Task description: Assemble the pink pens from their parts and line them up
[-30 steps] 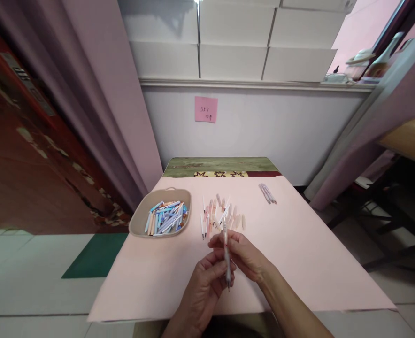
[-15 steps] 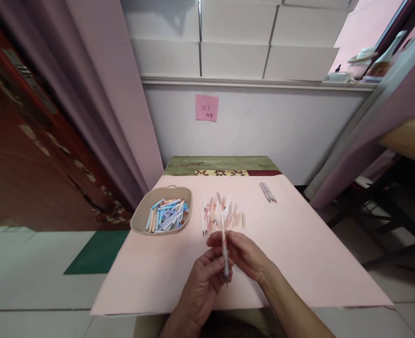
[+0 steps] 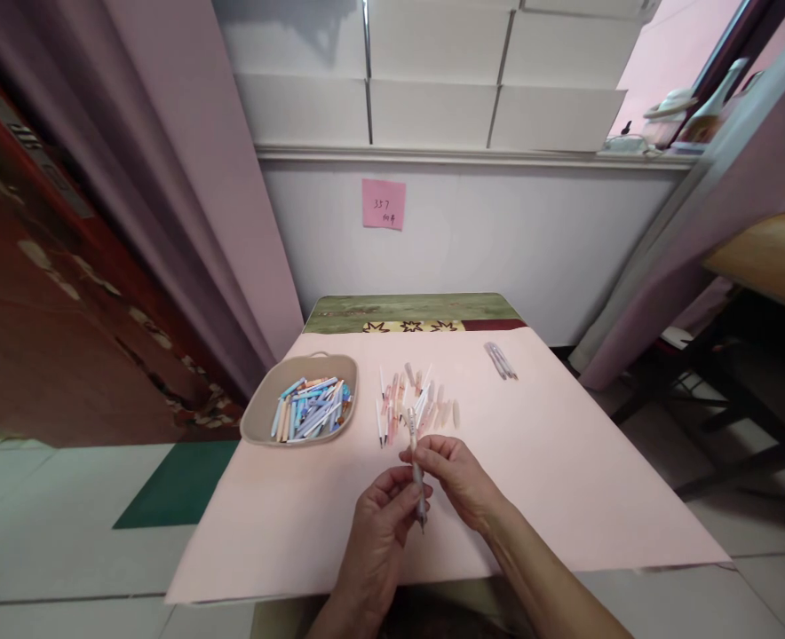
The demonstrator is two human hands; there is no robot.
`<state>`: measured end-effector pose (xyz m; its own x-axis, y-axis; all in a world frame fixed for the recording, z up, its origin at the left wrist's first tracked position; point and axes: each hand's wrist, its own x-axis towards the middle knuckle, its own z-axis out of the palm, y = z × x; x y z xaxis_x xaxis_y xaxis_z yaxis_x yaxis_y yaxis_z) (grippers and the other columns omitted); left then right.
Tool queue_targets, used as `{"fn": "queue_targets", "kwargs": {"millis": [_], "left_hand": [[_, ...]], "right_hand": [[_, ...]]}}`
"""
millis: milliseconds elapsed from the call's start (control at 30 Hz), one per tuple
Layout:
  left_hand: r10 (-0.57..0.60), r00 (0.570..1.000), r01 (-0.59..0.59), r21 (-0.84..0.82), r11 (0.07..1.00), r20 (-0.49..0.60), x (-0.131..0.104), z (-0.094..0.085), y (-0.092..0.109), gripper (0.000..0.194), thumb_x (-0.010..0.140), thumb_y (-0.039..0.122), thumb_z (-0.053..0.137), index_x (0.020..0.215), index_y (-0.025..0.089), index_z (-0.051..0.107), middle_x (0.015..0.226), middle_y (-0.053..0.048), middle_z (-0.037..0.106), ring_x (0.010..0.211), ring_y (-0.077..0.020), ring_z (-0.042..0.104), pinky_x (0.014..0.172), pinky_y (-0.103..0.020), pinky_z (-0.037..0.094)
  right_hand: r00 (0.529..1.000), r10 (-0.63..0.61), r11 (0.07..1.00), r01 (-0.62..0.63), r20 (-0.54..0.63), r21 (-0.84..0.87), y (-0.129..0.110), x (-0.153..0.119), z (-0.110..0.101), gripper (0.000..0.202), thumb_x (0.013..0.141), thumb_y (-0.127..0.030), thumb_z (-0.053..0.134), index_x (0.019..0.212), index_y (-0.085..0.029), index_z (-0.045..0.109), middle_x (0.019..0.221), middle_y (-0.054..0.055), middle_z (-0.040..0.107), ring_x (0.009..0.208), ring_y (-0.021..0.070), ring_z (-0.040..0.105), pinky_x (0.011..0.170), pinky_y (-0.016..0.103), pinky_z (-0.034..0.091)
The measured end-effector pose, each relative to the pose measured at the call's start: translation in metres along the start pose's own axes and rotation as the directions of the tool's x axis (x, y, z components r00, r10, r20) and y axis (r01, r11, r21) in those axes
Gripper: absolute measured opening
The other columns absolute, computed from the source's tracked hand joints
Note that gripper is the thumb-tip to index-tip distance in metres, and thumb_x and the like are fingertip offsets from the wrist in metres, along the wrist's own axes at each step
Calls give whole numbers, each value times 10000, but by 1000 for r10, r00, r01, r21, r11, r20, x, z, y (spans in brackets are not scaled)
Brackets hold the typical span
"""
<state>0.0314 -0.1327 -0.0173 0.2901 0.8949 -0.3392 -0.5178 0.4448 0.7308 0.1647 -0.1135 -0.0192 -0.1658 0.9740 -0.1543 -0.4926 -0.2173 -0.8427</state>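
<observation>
Both hands hold one slim pen (image 3: 418, 487) above the near part of the table, its dark tip pointing down toward me. My left hand (image 3: 385, 515) pinches its lower part between thumb and fingers. My right hand (image 3: 455, 470) is closed on the upper part. Just beyond the hands lies a loose group of pink and clear pen parts (image 3: 425, 404), with thin white refills (image 3: 378, 422) at its left. Several finished-looking pens (image 3: 501, 361) lie side by side at the far right.
On the left of the pink-covered table (image 3: 286, 524) stands a beige basket (image 3: 252, 426) filled with blue, white and orange pen parts. A pink note (image 3: 384, 204) is stuck on the wall behind. A dark chair (image 3: 752, 373) stands right of the table.
My right hand's fingers have closed on the pen's upper part, where they were behind it before. The pen has turned slightly, and the whole view has shifted a little.
</observation>
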Motion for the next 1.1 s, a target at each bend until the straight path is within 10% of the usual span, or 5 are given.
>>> {"fn": "queue_targets", "kwargs": {"millis": [333, 733, 1000, 1100], "left_hand": [[-120, 969, 119, 19, 993, 218, -5, 3, 1, 229, 752, 287, 716, 881, 98, 724, 766, -84, 677, 656, -124, 579, 672, -256, 446], [36, 999, -24, 305, 952, -34, 3, -2, -14, 304, 673, 387, 765, 805, 114, 751, 682, -87, 709, 633, -154, 580, 661, -272, 428], [74, 997, -66, 353, 933, -8, 8, 0, -19, 324, 652, 409, 774, 796, 123, 730, 656, -62, 693, 608, -144, 578, 635, -263, 448], [107, 994, -106, 435, 894, 23, 11, -4, -24, 381, 620, 406, 793, 880, 137, 725, 693, -61, 703, 652, -169, 603, 660, -275, 460]], "right_hand": [[985, 87, 995, -93, 151, 32, 0, -3, -5, 358, 761, -428, 717, 890, -98, 663, 461, -60, 514, 310, 52, 388, 304, 178, 366], [999, 20, 994, -23, -26, -106, 2, -5, -1, 360, 678, -446, 768, 668, -145, 570, 516, -40, 573, 333, 78, 477, 314, 199, 382], [999, 27, 995, -29, -21, -93, 17, -8, -3, 311, 703, -415, 758, 699, -140, 613, 529, -34, 566, 410, 85, 480, 400, 220, 410], [978, -98, 986, 70, -186, -152, -5, -9, -27, 271, 709, -374, 756, 685, -126, 649, 633, 11, 638, 552, 103, 558, 529, 219, 462]]}}
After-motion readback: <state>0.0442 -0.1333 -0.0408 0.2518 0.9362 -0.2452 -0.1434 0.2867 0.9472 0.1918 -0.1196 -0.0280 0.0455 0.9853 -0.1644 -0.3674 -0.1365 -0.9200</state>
